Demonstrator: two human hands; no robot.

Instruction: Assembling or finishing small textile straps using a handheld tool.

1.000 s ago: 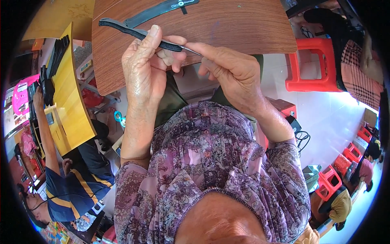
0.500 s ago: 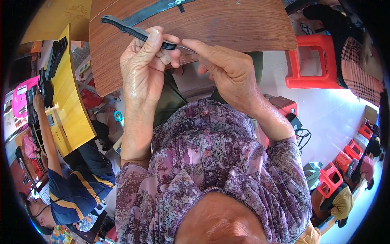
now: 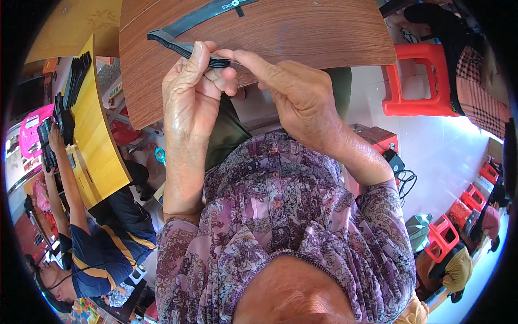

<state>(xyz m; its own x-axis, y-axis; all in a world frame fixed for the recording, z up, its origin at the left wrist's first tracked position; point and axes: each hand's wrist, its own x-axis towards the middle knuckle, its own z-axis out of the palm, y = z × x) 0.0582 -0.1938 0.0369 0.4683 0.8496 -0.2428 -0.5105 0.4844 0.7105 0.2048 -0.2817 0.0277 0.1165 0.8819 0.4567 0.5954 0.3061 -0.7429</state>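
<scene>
Over the near edge of the brown table, my left hand [image 3: 186, 94] grips a bundle of flat black strips [image 3: 174, 46] stacked in layers. The thumb lies on top, with fingers beneath. One end points to the upper left, and the layered end sticks out toward my right hand [image 3: 305, 97]. The right index finger reaches across and touches that end. Its other fingers are curled, and whatever they hold is hidden. Behind the bundle, a flat dark strap [image 3: 202, 17] with a white label lies on the table.
The brown table [image 3: 324, 32] is in front of me. At left, a co-worker handles black pieces beside a yellow table [image 3: 100, 162] bearing more black strips [image 3: 78, 78]. To the right are a red stool [image 3: 394, 81], a red box [image 3: 383, 140] and a black cable [image 3: 407, 181].
The strip bundle and my left hand have shifted slightly right. My right index finger has moved left onto the bundle's end; the thin dark piece seen below it earlier is now mostly hidden.
</scene>
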